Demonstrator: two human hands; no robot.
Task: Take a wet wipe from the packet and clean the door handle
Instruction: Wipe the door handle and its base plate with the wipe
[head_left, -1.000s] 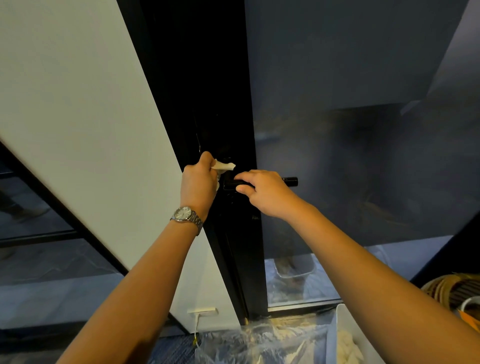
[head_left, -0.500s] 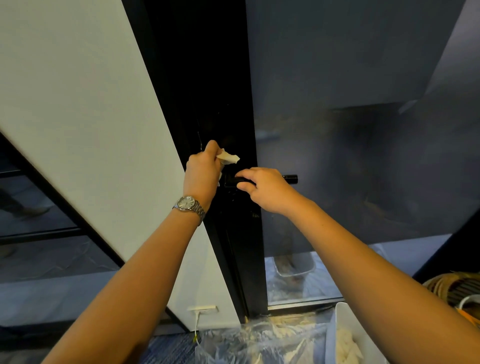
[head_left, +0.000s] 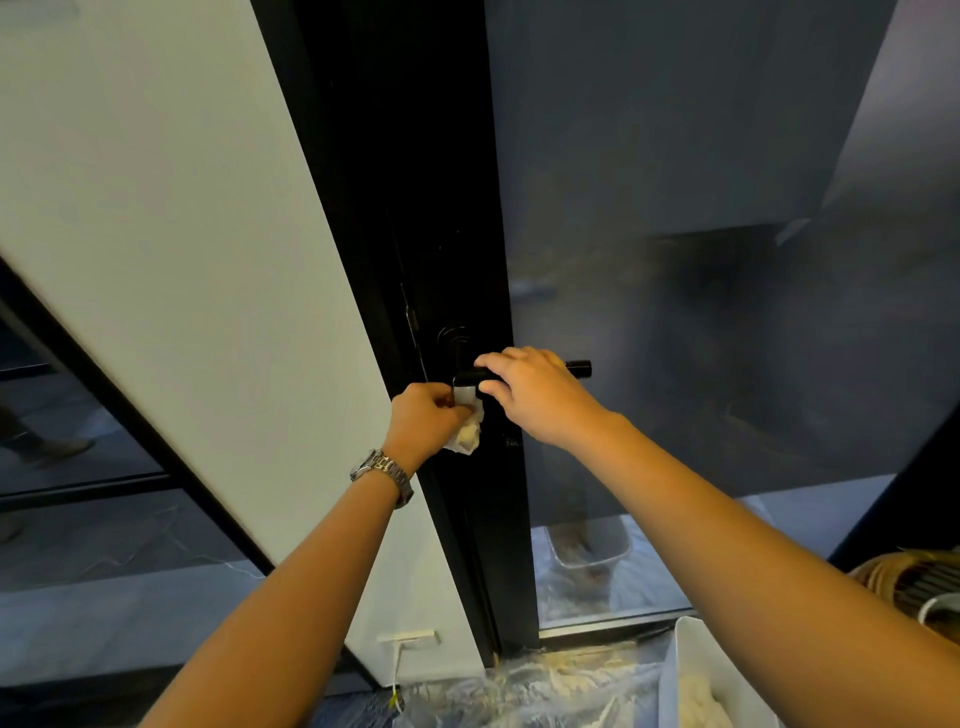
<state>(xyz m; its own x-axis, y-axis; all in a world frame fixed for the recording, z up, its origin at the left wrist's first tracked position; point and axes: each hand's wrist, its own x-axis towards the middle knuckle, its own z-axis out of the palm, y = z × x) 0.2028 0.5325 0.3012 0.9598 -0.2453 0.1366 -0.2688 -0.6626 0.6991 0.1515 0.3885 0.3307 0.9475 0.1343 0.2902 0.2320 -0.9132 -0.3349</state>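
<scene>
A black lever door handle (head_left: 579, 368) juts to the right from the dark door frame (head_left: 441, 234). My right hand (head_left: 535, 395) grips the handle near its base, and only the handle's tip and a short stretch by the frame show. My left hand (head_left: 423, 423), with a metal watch on its wrist, holds a crumpled white wet wipe (head_left: 467, 434) against the frame just below the handle's base. The wipe packet is not in view.
A white wall panel (head_left: 182, 234) stands to the left and a dark glass door panel (head_left: 701, 260) to the right. On the floor lie clear plastic sheeting (head_left: 545, 686), a white bin (head_left: 691, 670) and coiled cable (head_left: 914, 582) at the right edge.
My left hand has dropped with the wipe from above the handle's base to just below it. My right hand has stayed on the handle.
</scene>
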